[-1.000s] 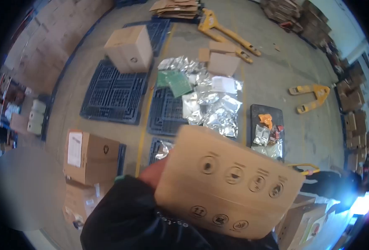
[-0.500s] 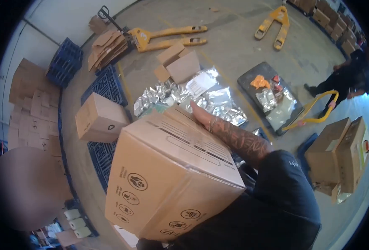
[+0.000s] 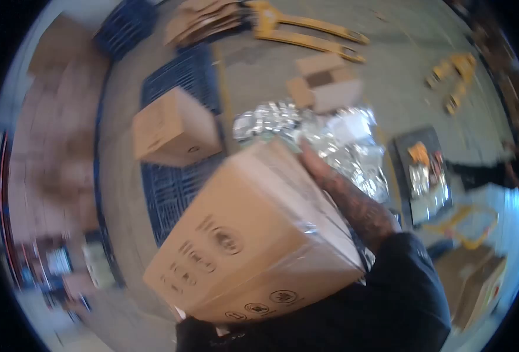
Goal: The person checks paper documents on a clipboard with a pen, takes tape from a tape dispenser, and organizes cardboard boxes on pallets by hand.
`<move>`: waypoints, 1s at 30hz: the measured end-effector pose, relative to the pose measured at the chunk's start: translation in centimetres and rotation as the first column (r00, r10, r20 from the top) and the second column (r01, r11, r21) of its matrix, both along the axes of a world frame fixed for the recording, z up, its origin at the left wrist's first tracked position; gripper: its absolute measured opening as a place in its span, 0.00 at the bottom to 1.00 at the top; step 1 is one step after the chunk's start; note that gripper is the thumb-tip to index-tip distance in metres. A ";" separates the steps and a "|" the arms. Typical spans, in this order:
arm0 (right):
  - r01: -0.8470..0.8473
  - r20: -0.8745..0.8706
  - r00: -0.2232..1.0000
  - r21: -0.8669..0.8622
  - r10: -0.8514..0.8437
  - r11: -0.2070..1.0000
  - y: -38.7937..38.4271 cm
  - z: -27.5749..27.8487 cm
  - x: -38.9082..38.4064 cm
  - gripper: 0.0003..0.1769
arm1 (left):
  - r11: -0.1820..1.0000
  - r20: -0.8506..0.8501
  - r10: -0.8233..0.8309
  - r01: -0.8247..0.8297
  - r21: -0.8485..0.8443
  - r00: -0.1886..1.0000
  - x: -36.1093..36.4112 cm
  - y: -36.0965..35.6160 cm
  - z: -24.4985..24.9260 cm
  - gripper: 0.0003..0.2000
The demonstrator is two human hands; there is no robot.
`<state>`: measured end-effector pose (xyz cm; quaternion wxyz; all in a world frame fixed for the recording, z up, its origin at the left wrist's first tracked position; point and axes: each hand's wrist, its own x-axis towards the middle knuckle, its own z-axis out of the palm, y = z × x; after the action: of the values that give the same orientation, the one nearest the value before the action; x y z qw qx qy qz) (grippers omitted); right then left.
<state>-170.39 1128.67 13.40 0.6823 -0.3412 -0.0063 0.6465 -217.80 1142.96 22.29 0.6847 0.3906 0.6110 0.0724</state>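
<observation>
A large cardboard box (image 3: 236, 217) with printed handling symbols is held tilted against my dark-shirted body. My right hand (image 3: 307, 155) presses on its far upper side, arm wrapped along the box; the fingers are partly hidden and blurred. At the lower left, a dark sleeve (image 3: 198, 335) shows by the box's bottom edge, while my left hand itself is hidden. Beyond my right hand lies a spread of silver foil packs (image 3: 353, 158) on the floor. An open cardboard box (image 3: 338, 94) stands behind the foil.
To the left, a closed carton (image 3: 180, 129) sits on blue pallets (image 3: 174, 193). Yellow pallet jacks (image 3: 306, 36) stand farther back. A loaded flat cart (image 3: 415, 176) is on the right, near a person in dark clothes (image 3: 488, 174). More cartons (image 3: 470, 281) stand at lower right.
My view has swung left and down, so the floor items appear shifted right. The box stays held against my body, with my right hand still on its far side.
</observation>
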 end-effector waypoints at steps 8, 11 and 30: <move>0.035 0.004 0.999 -0.059 -0.035 0.998 13.1 0.4 -4.8 0.46 | 0.984 0.077 0.178 -0.176 -0.028 0.981 -3.5 13.1 -3.2 0.26; 0.097 0.011 0.995 -0.182 -0.097 0.979 20.1 -3.9 -7.8 0.46 | 0.980 0.060 0.197 -0.194 -0.051 0.979 -4.9 23.4 -6.4 0.26; 0.289 -0.081 0.935 -0.398 -0.347 0.871 53.7 -40.6 -8.8 0.42 | 0.996 -0.006 0.083 -0.083 -0.028 0.997 1.7 68.8 -32.2 0.25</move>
<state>-179.21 1182.33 -27.22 0.6988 -0.4137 0.2264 0.5378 -216.05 1211.71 -9.93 0.6851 0.3554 0.6293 0.0911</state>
